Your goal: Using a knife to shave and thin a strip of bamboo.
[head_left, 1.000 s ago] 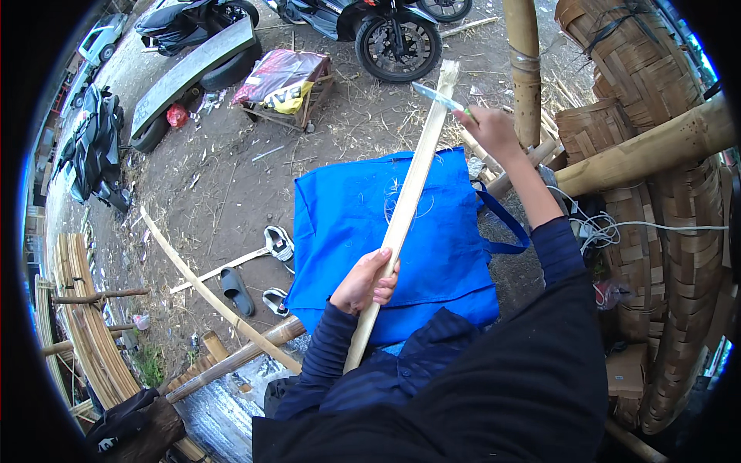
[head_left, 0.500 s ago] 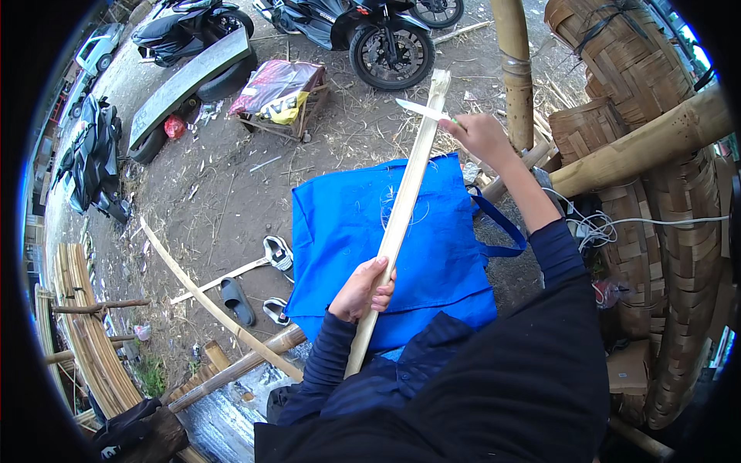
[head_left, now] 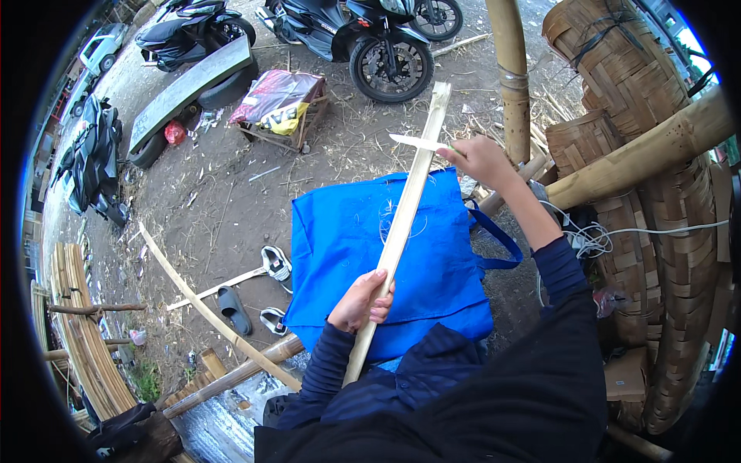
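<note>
Left hand (head_left: 361, 301) clamped on bamboo slat (head_left: 401, 231), right hand (head_left: 482, 160) apparently around knife (head_left: 417, 142) across it.

A long pale bamboo slat (head_left: 405, 208) runs slantwise over a blue bag (head_left: 455, 270) spread across the person's lap. The left hand (head_left: 361, 301) grips the slat low down; the right hand (head_left: 482, 158) holds a knife (head_left: 417, 142), its blade laid crosswise against the slat's upper part. On the dirt ground lie sandals (head_left: 231, 309) and a thin bamboo strip (head_left: 204, 305). Woven bamboo baskets (head_left: 679, 231) stack at the right, with motorcycles (head_left: 355, 38) parked beyond.
</note>
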Demonstrator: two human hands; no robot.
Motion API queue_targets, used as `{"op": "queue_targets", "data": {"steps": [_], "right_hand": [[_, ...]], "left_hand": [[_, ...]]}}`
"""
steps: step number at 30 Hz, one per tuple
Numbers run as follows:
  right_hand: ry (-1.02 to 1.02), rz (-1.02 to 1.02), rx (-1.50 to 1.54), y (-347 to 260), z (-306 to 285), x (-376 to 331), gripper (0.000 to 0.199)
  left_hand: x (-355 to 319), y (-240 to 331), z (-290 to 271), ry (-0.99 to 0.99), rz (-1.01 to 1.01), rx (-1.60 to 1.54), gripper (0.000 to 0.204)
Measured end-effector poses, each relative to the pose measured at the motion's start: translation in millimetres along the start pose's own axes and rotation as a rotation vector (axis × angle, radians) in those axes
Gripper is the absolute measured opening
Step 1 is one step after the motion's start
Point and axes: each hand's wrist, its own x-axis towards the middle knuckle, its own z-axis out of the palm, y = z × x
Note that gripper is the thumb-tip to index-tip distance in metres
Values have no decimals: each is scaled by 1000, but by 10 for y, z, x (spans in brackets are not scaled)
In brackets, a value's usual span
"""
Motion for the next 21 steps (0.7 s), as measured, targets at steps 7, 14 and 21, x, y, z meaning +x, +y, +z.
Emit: {"op": "queue_targets", "data": {"steps": [7, 14, 21], "right_hand": [[112, 153, 225, -362, 369, -360, 62], [169, 559, 1053, -915, 919, -638, 41], [210, 811, 1469, -1190, 909, -612, 17]], "left_hand": [[73, 55, -118, -10, 35, 31, 34], [155, 181, -186, 16, 66, 60, 35], [127, 133, -176, -103, 259, 56, 39]]}}
